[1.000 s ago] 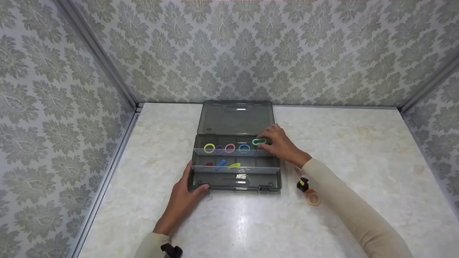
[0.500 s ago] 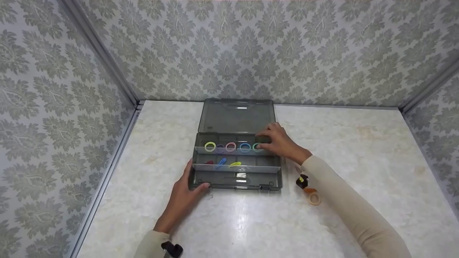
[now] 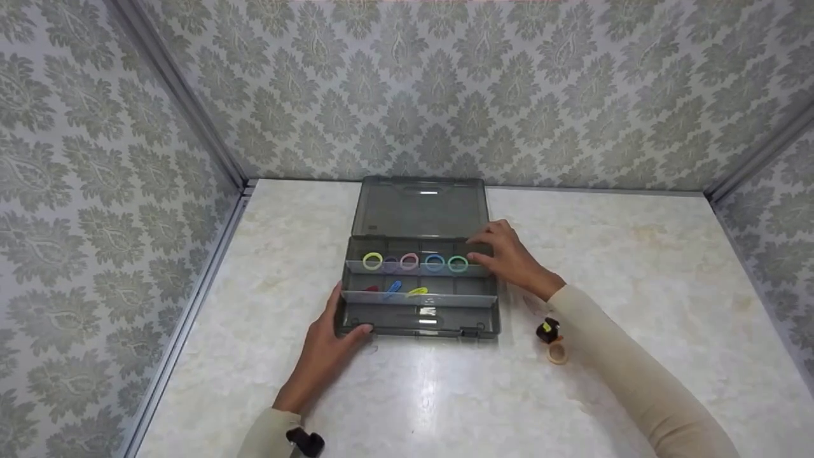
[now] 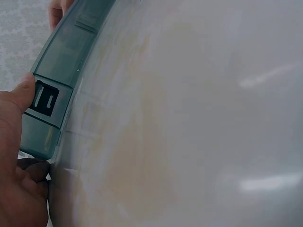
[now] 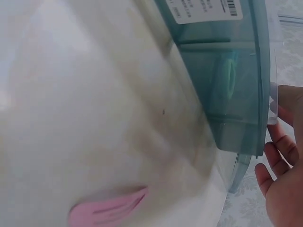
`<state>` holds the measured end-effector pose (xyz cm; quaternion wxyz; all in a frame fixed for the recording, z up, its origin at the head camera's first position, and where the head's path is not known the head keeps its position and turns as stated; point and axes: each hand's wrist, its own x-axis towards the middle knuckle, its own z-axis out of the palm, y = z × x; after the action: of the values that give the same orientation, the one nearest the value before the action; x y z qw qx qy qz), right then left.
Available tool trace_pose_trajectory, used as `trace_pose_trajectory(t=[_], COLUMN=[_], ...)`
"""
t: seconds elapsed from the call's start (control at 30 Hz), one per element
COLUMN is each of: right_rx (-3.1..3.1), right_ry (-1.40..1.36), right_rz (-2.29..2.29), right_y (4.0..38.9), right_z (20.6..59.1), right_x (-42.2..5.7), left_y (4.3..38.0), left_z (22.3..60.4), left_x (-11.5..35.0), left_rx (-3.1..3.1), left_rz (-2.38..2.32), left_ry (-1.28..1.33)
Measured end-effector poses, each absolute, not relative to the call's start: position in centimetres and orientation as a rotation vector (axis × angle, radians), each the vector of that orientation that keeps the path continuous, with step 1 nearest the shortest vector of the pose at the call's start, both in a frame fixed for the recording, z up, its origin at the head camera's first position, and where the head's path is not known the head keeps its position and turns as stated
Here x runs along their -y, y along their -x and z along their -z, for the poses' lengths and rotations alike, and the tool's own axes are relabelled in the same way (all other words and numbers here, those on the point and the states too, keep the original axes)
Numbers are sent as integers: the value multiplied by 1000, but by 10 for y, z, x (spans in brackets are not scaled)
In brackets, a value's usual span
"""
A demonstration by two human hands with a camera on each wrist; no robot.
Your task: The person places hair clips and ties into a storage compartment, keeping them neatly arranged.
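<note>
In the head view a grey translucent organizer box (image 3: 420, 320) lies with its lid (image 3: 420, 207) folded back. Hanging over its rear divider are a yellow hair tie (image 3: 364, 261), a purple one, a pink one (image 3: 401, 262), a blue one (image 3: 426, 262) and a green one (image 3: 449, 263). The middle row holds a red hair clip (image 3: 371, 289), a blue clip (image 3: 393, 289) and a yellow clip (image 3: 417, 291). My left hand (image 3: 325, 346) grips the front left corner, thumb on the front wall. Holding nothing, my right hand (image 3: 509, 257) hovers beside the green tie at the box's right end.
A tan hair tie (image 3: 557, 353) lies on the table right of the box, partly beside the sleeve. The right wrist view shows a pink hair clip (image 5: 109, 209) on the table. Patterned walls (image 3: 439, 95) enclose the table at the back and sides.
My right hand has set the green hair tie over the rear divider, let it go and drawn slightly right. The left hand has kept its grip on the corner.
</note>
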<state>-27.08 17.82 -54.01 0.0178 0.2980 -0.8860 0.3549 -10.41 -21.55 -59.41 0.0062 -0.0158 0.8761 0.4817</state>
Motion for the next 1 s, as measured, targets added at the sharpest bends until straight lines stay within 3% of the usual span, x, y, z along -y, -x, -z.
trace_pose_trajectory(t=[1.0], right_rx=[2618], right_ry=[-730], right_rz=[-1362], right_y=[240], right_z=[570], right_x=[-255], left_y=[105], left_z=[594], left_x=[214], left_rx=[-2728], left_rz=[-1465], left_ry=[94])
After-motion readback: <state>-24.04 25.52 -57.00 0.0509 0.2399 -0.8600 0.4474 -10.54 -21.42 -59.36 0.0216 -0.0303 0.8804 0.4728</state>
